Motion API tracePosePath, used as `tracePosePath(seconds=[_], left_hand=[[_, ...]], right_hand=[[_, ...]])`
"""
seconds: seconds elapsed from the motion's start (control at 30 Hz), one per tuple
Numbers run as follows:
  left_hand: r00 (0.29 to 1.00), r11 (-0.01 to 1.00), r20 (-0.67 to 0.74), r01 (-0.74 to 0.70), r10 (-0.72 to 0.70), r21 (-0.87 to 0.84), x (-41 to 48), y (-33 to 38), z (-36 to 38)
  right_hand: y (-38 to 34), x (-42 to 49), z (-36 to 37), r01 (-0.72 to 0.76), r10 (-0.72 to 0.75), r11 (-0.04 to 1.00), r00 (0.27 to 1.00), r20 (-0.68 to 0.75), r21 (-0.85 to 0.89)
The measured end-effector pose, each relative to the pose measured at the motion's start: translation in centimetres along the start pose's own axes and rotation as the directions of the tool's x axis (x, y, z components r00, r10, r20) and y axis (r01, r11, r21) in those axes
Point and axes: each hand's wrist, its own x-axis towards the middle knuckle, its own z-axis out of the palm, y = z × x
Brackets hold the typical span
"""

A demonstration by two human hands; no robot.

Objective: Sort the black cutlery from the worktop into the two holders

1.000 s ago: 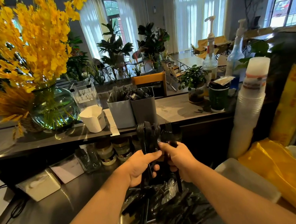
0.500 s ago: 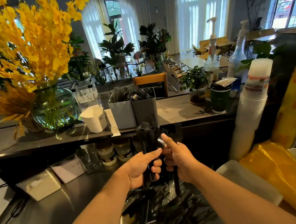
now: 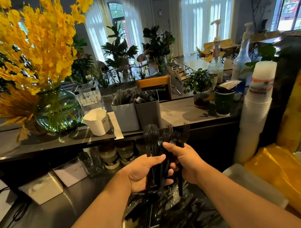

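Observation:
My left hand [image 3: 145,172] grips an upright bundle of black spoons [image 3: 152,135] by the handles. Right beside it, my right hand [image 3: 185,159] holds several black forks [image 3: 182,132], tines up, touching the spoon bundle. Below both hands a loose pile of black cutlery [image 3: 177,216] lies on the steel worktop. On the raised counter behind stand two holders side by side: a light grey one [image 3: 126,117] on the left and a dark grey one [image 3: 148,112] on the right, both with black cutlery in them.
A glass vase of yellow flowers [image 3: 56,111] and a white paper cup [image 3: 97,122] stand left of the holders. A dark cup [image 3: 223,100], pump bottles and a stack of plastic cups [image 3: 254,113] are to the right. Yellow bags [image 3: 286,181] lie at right.
Both hands stay together above the pile. My right hand has drawn in closer against the left, and the forks now fan out to the right of the spoon bundle.

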Motion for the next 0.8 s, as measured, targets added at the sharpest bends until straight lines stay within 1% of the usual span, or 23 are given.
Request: tracePosePath(seconds=[0.1, 0.2, 0.3, 0.37, 0.47, 0.57, 0.7, 0.8], left_hand=[[1.0, 1.0, -0.019, 0.001, -0.001, 0.002, -0.2, 0.1, -0.2], [1.0, 1.0, 0.018, 0.004, -0.004, -0.025, -0.1, 0.0, -0.2], [0.999, 0.998, 0.053, 0.014, -0.011, -0.06, -0.1, 0.0, -0.4], [0.999, 0.997, 0.037, 0.022, -0.02, -0.072, -0.1, -0.1, -0.4], [1.0, 0.997, 0.025, 0.02, -0.018, -0.079, -0.2, 0.0, -0.1], [1.0, 0.995, 0.021, 0.024, -0.022, -0.095, -0.3, 0.1, 0.1], [1.0, 0.997, -0.018, 0.022, -0.023, -0.07, -0.4, 0.1, 0.8], [0.996, 1.0, -0.086, 0.017, -0.017, 0.002, -0.5, 0.2, 1.2]], right_hand=[[-0.2, -0.3, -0.1, -0.005, 0.006, 0.998, 1.0, -0.018, 0.055], [-0.4, -0.4, -0.4, -0.007, 0.01, 0.994, 1.0, -0.028, 0.11], [-0.8, -1.0, -0.1, -0.014, 0.021, 0.992, 0.999, -0.05, 0.128], [-0.8, -1.1, -0.2, -0.023, 0.034, 0.989, 0.997, -0.074, 0.144], [-1.0, -1.5, -0.3, -0.054, 0.061, 0.989, 0.997, -0.049, 0.14], [-1.0, -1.7, -0.1, -0.046, 0.051, 0.988, 0.998, -0.037, 0.145], [-0.9, -1.3, 0.4, -0.005, 0.023, 0.99, 0.992, -0.124, 0.141], [-1.1, -1.1, 0.5, 0.017, 0.008, 0.992, 0.979, -0.202, 0.122]])
